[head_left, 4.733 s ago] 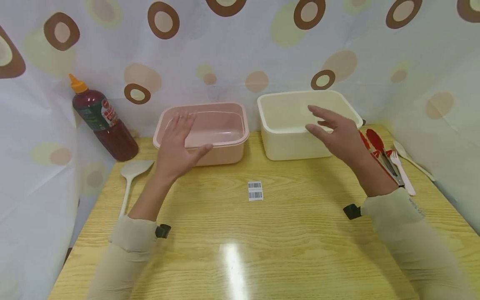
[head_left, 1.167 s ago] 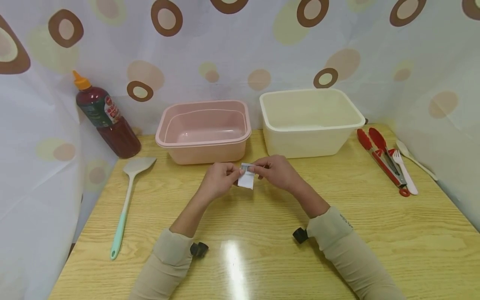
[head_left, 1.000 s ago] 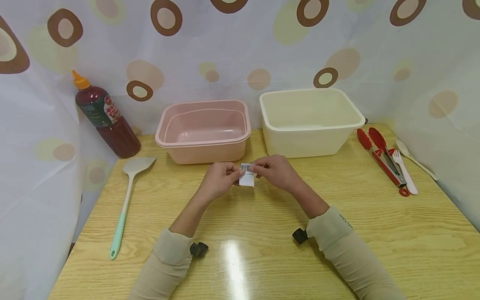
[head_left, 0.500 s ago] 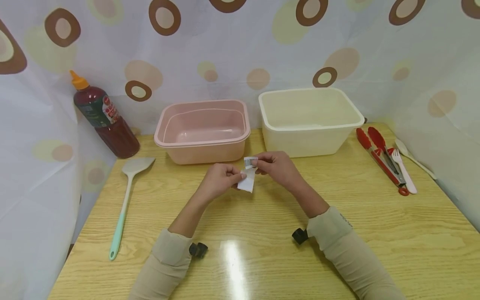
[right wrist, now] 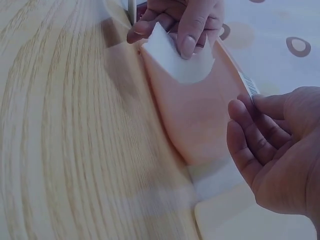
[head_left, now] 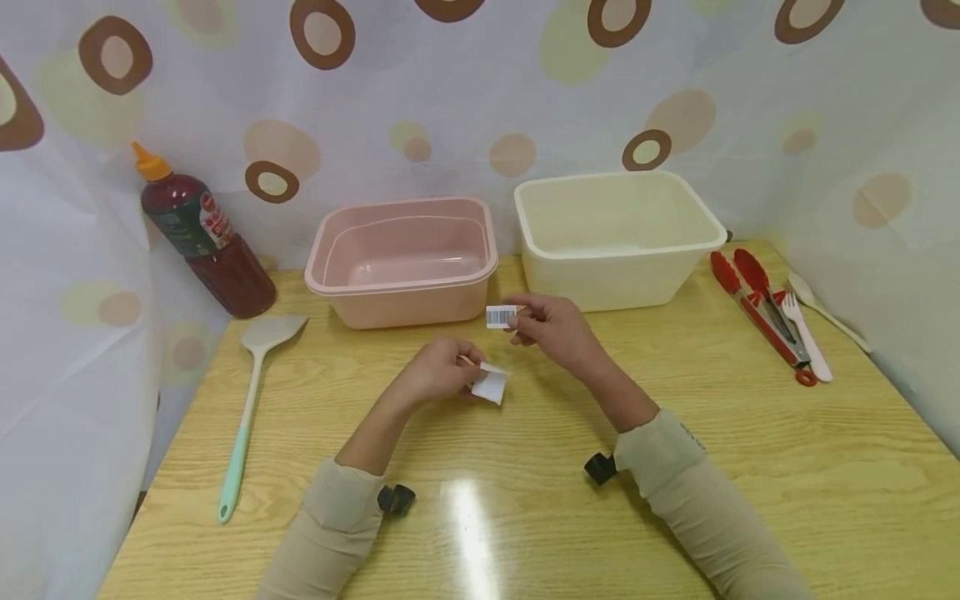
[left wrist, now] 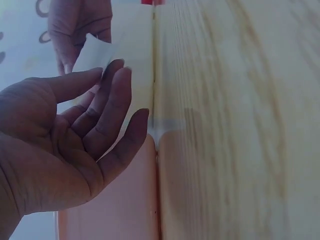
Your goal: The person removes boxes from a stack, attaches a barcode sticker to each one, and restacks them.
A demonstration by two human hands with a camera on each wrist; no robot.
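Yellowish wood grain covers the table (head_left: pixel 675 467), with a streak of glare near its front edge. Behind and at both sides hangs a white sheet (head_left: pixel 450 92) printed with brown rings and pale dots. Against the back stand a pink bin (head_left: pixel 401 307) and a cream bin (head_left: pixel 615 282); left of them are a sauce bottle (head_left: pixel 212 237) and a turner (head_left: pixel 246 408), right of them red-tipped tongs (head_left: pixel 765 329), a fork (head_left: pixel 812 342) and a spoon (head_left: pixel 828 312).

Half a second ago the barcode label (head_left: pixel 498 317) and the white backing paper (head_left: pixel 490 388) met between the hands; now they are apart. The right hand (head_left: pixel 557 333) pinches the label by its edge, in front of the bins. The left hand (head_left: pixel 441 371), lower and nearer the person, pinches the paper between thumb and fingers, above the table.
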